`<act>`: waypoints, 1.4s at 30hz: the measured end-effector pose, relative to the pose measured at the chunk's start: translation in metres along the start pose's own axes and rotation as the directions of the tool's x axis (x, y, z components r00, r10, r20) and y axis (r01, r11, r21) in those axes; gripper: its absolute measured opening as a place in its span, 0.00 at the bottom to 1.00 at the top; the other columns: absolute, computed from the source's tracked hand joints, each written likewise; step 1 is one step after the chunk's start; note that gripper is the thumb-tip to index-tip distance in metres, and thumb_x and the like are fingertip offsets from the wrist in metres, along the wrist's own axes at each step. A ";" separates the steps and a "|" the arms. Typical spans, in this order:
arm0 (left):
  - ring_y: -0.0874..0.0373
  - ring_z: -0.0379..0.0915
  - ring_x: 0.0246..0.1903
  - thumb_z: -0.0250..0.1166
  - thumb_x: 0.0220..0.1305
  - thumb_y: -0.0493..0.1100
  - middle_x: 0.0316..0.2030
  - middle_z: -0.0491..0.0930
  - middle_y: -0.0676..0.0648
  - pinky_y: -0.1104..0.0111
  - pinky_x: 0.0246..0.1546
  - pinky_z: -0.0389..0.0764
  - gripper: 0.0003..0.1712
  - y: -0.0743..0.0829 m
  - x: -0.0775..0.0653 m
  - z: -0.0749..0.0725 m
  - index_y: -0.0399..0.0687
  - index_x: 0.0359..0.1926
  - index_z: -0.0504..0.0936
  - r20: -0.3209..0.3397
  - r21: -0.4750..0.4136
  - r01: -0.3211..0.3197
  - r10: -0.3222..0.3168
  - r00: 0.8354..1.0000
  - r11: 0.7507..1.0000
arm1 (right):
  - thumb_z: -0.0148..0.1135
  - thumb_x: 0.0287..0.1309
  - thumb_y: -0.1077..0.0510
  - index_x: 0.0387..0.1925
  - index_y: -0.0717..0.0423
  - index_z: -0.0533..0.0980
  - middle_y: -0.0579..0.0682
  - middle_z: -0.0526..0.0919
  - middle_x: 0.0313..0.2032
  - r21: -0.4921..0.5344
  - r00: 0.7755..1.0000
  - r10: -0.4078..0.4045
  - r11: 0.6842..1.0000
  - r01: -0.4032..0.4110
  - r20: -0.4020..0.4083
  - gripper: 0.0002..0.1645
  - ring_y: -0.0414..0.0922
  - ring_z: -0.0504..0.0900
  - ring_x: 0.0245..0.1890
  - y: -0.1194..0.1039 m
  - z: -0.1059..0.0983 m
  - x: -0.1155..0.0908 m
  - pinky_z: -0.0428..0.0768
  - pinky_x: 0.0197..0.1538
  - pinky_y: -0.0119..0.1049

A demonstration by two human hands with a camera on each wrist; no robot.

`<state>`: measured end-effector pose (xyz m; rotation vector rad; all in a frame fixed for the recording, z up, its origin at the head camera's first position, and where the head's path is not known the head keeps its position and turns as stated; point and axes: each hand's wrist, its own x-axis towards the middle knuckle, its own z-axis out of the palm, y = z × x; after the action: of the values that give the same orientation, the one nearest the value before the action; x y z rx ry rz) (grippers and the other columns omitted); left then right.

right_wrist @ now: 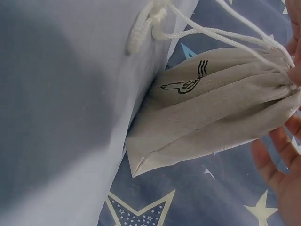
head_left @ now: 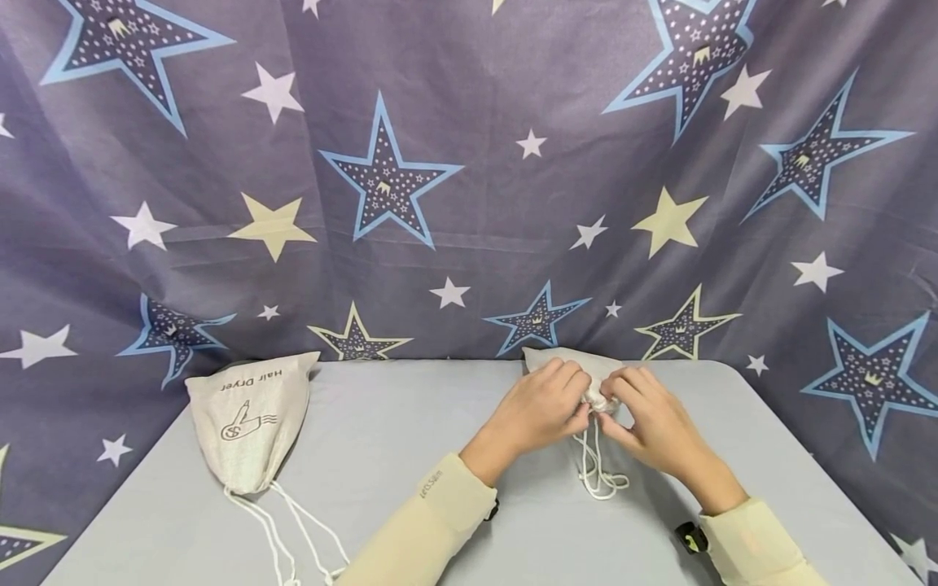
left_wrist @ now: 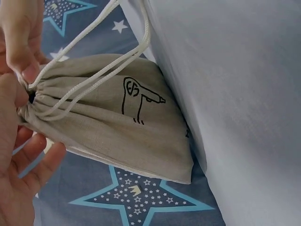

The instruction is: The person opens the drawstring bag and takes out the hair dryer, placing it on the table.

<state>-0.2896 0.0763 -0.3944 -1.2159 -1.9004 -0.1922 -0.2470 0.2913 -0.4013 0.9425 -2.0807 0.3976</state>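
A beige cloth drawstring bag [head_left: 601, 364] lies at the back edge of the grey table, right of the middle. My left hand [head_left: 542, 407] pinches one side of its gathered mouth, and my right hand [head_left: 655, 419] pinches the other side. In the left wrist view the bag [left_wrist: 108, 127] shows a black hair dryer drawing and a small dark gap at its puckered neck. White cords [right_wrist: 157, 14] trail from the neck in the right wrist view. The bag's contents are hidden.
A second beige drawstring bag [head_left: 252, 407], printed "Hair Dryer", lies at the left of the table [head_left: 410, 423], its white cords [head_left: 282, 533] trailing toward the front. Behind the table hangs a purple-grey curtain [head_left: 469, 203] with stars.
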 end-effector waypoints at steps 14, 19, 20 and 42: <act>0.58 0.72 0.34 0.64 0.59 0.47 0.36 0.77 0.51 0.72 0.34 0.77 0.10 0.004 -0.001 0.006 0.48 0.38 0.78 -0.052 0.191 -0.063 0.074 0.996 0.980 | 0.59 0.49 0.51 0.36 0.55 0.75 0.46 0.77 0.38 -0.038 1.000 -0.006 0.999 0.006 0.012 0.14 0.45 0.74 0.37 -0.004 0.000 0.001 0.73 0.40 0.40; 0.58 0.73 0.34 0.64 0.62 0.47 0.37 0.77 0.51 0.72 0.35 0.77 0.09 0.005 -0.001 0.004 0.48 0.39 0.78 -0.031 0.197 -0.067 0.075 0.997 0.978 | 0.61 0.53 0.47 0.37 0.55 0.75 0.46 0.76 0.38 -0.041 1.000 -0.003 0.999 0.004 0.021 0.16 0.45 0.74 0.37 -0.005 0.001 0.001 0.73 0.39 0.40; 0.58 0.73 0.34 0.64 0.63 0.47 0.38 0.77 0.51 0.71 0.35 0.77 0.09 0.004 -0.001 0.004 0.48 0.39 0.79 -0.031 0.197 -0.061 0.069 0.997 0.978 | 0.60 0.54 0.47 0.38 0.55 0.76 0.47 0.77 0.38 -0.051 1.000 0.002 0.999 -0.001 0.013 0.16 0.46 0.75 0.37 -0.005 0.001 0.001 0.74 0.39 0.42; 0.57 0.66 0.27 0.58 0.66 0.41 0.30 0.74 0.52 0.69 0.25 0.67 0.05 0.018 0.004 0.007 0.50 0.33 0.78 -0.173 0.258 0.042 0.003 0.985 0.965 | 0.54 0.47 0.52 0.33 0.57 0.77 0.52 0.79 0.34 -0.208 0.981 0.053 0.974 -0.092 -0.187 0.15 0.51 0.74 0.28 -0.012 0.014 0.001 0.72 0.26 0.47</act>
<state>-0.2800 0.0922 -0.4012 -0.9715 -1.7257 -0.0520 -0.2464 0.2753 -0.4097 0.6784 -1.9502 0.2771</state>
